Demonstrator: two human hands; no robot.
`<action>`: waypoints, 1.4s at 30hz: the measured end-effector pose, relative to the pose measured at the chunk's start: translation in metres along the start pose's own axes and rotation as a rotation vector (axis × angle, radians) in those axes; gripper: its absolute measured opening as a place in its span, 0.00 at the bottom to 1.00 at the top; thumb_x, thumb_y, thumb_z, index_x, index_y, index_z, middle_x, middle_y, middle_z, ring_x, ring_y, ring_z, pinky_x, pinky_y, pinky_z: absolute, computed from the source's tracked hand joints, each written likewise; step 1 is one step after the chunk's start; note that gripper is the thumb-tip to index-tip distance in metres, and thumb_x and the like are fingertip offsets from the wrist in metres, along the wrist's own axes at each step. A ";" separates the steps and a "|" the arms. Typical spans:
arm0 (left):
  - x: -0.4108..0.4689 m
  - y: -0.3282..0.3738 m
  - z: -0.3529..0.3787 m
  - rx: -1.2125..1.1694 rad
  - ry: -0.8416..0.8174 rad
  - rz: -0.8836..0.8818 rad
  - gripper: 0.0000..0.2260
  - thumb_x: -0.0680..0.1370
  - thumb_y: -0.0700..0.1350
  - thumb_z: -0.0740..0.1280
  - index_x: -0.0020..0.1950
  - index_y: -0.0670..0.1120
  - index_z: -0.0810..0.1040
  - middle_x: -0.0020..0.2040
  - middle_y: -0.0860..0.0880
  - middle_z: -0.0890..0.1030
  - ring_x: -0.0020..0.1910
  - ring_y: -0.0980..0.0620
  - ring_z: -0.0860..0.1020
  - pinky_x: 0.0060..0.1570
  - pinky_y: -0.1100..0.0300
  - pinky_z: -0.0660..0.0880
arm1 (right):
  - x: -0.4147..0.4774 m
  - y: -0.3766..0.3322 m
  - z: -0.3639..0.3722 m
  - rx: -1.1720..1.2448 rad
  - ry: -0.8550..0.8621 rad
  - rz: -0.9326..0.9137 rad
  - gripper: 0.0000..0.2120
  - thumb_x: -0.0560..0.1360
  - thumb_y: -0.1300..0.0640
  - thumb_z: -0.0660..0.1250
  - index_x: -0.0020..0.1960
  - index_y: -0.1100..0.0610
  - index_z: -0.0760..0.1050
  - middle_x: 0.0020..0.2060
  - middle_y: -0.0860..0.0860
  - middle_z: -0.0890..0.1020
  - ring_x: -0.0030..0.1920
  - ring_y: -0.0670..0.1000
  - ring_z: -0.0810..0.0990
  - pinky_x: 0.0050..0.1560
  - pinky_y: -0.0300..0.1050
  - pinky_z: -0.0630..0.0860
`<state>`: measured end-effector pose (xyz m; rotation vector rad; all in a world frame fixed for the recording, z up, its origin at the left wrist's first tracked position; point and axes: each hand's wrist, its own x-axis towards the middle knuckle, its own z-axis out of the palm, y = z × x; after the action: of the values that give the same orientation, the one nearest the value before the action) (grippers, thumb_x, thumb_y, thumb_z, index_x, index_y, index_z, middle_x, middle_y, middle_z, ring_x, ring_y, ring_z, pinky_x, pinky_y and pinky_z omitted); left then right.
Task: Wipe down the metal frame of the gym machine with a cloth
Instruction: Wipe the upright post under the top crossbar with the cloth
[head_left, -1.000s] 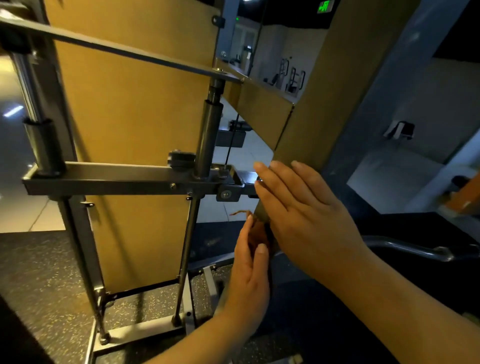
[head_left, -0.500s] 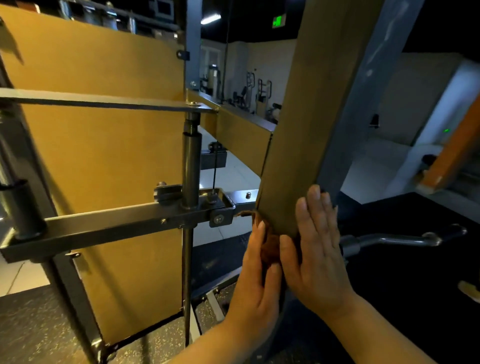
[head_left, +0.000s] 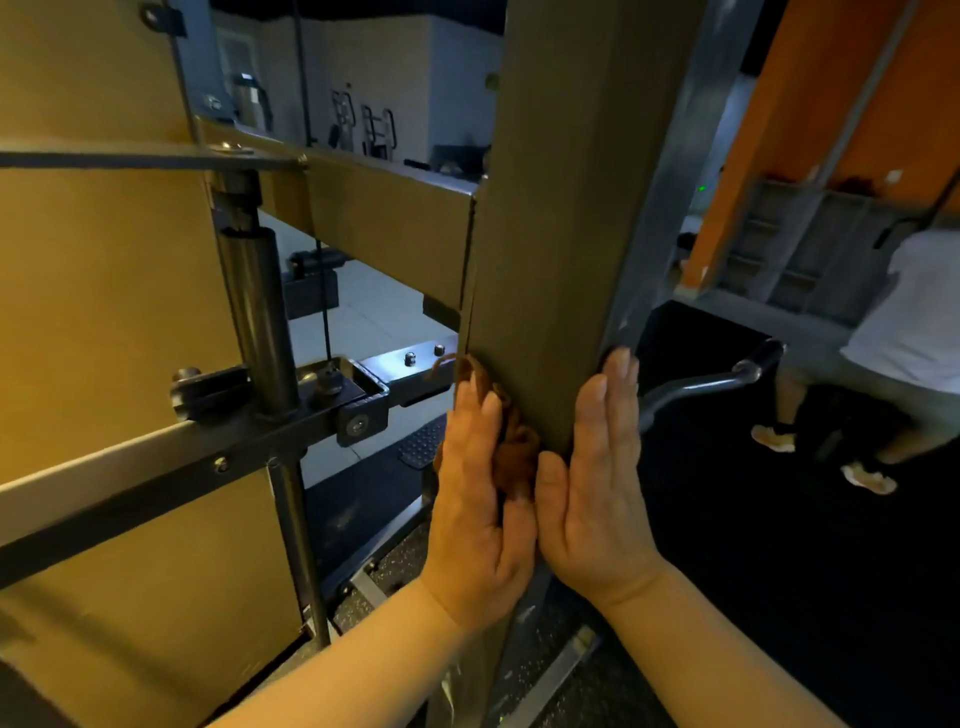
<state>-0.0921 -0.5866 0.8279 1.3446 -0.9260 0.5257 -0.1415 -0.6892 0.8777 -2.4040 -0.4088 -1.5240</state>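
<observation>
The gym machine's upright post is a tan square metal tube in the middle of the view. A brown cloth is bunched against the post's near corner, low down. My left hand lies flat with its fingers pointing up and presses the cloth onto the post's left face. On the post's right face rests my right hand, flat, its thumb next to the cloth. Most of the cloth is hidden behind my left hand.
A tan cross beam joins the post from the left. Below it run a dark steel bar and a vertical guide rod. A grey handle sticks out right of the post. A person stands far right.
Both hands have slid up the post with the cloth. My right hand has gone from covering the front to lying on the right face. The view has moved closer.
</observation>
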 end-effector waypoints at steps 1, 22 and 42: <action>-0.012 -0.009 -0.001 0.036 -0.028 0.032 0.27 0.87 0.49 0.56 0.85 0.55 0.51 0.85 0.46 0.52 0.83 0.34 0.53 0.73 0.24 0.58 | -0.003 -0.001 0.001 0.009 0.002 0.016 0.31 0.87 0.52 0.49 0.82 0.50 0.34 0.82 0.46 0.36 0.82 0.53 0.40 0.82 0.55 0.45; -0.090 -0.068 -0.004 0.071 -0.053 0.011 0.35 0.80 0.39 0.59 0.84 0.58 0.51 0.86 0.54 0.47 0.80 0.23 0.51 0.69 0.18 0.58 | -0.053 -0.010 0.024 0.062 -0.007 0.138 0.32 0.87 0.52 0.49 0.81 0.45 0.31 0.79 0.40 0.32 0.81 0.50 0.36 0.81 0.63 0.49; -0.155 -0.090 0.006 0.072 -0.051 -0.171 0.31 0.85 0.42 0.58 0.84 0.60 0.50 0.84 0.34 0.46 0.81 0.27 0.50 0.74 0.24 0.57 | -0.095 0.008 0.040 0.148 -0.039 0.039 0.30 0.86 0.52 0.48 0.80 0.50 0.32 0.78 0.41 0.32 0.80 0.51 0.34 0.81 0.56 0.41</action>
<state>-0.1097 -0.5815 0.6498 1.4928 -0.8307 0.3985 -0.1438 -0.6912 0.7744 -2.3168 -0.4633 -1.3826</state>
